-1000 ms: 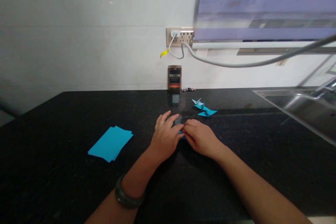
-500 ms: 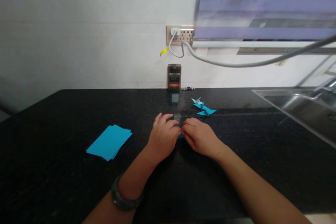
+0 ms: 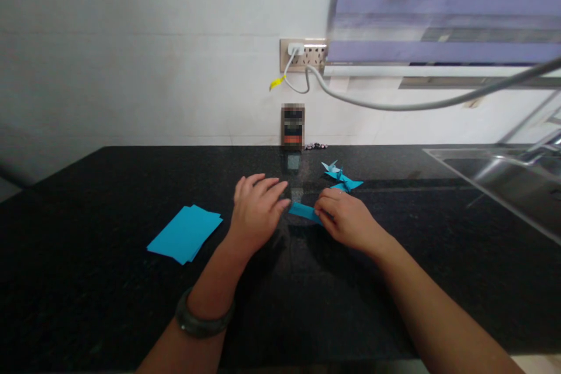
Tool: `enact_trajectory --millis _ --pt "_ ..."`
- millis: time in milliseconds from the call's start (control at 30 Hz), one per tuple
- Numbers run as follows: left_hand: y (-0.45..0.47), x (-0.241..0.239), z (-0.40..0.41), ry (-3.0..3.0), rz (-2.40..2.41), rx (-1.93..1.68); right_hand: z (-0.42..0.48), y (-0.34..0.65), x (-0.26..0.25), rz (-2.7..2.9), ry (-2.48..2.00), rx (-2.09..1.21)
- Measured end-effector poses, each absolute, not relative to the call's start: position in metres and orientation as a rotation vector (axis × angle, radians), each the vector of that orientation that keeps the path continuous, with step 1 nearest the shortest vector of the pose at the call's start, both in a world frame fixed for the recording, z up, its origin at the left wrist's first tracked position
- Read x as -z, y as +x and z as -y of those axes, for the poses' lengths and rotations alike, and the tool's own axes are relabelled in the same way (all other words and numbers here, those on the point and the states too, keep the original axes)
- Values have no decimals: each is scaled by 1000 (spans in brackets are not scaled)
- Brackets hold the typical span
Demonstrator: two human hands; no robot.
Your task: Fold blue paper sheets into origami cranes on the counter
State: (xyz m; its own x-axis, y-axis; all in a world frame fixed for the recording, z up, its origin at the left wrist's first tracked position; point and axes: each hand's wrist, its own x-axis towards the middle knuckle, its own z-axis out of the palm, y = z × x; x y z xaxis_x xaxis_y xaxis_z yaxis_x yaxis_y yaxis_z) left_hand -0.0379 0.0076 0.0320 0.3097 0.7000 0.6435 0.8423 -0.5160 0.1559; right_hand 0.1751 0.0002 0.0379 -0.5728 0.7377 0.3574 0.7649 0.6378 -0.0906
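Note:
A narrow folded strip of blue paper (image 3: 303, 211) sits between my hands, just above the dark countertop. My right hand (image 3: 348, 216) pinches its right end between thumb and fingers, which cover that end. Its left end comes close to the thumb of my left hand (image 3: 258, 204), whose fingers are spread with nothing seen in them. Just beyond my right hand stand several small folded paper cranes (image 3: 344, 179), blue and pale blue. To the left of my left hand lies a stack of blue paper sheets (image 3: 186, 234).
A phone-like device (image 3: 293, 127), its screen blurred, leans against the wall with a beaded string (image 3: 316, 146) beside it. A steel sink (image 3: 504, 187) is set into the counter (image 3: 109, 304) at right. A grey cable (image 3: 394, 107) hangs near the wall socket (image 3: 313, 56).
My hands have moved apart, the left one leftward and the right one rightward. More of the blue strip shows between them. The camera view has shifted slightly.

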Motion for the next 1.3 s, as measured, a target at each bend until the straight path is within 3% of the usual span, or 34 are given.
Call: enact_trajectory --millis 200,533,767,1300 --pt "-15 -24 2 -2663 1241 760 8 158 -34 2516 -1072 79" --pt "-44 -26 -13 -2404 1551 892 -13 195 -34 2296 -1287 78" --pt "-22 -23 -1 -2606 1365 853 -5 158 -26 2408 -968 114" --pt "-31 -22 -11 -2590 1492 1021 -15 181 -26 2189 -1054 65"
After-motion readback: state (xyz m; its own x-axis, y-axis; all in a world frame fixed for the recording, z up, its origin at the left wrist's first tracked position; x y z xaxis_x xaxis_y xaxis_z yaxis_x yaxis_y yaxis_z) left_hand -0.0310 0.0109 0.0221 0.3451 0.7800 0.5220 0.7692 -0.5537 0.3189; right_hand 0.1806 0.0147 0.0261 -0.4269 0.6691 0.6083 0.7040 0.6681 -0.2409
